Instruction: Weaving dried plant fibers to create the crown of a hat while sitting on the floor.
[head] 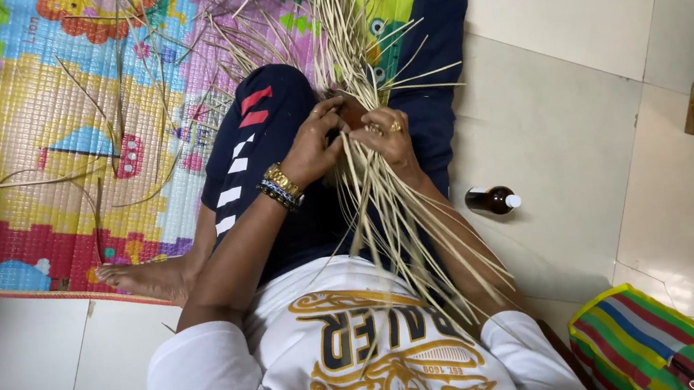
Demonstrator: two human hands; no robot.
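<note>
- White shirt [355, 357] nearest, at 6 o'clock.
- Both hands close on the straw bundle [371, 175] (long axis 12 to 5 o'clock): left hand [314, 142] pinching strands, right hand [388, 139] gripping, equally near.

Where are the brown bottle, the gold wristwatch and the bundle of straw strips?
brown bottle [489, 200]: head view, on its dark body.
gold wristwatch [283, 179]: head view, on its band.
bundle of straw strips [381, 196]: head view, on strands below the hands.

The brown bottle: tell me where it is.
In the head view, the brown bottle lies on its side on the pale floor tiles, to the person's right, beside the right forearm and clear of the straw strips.
</note>
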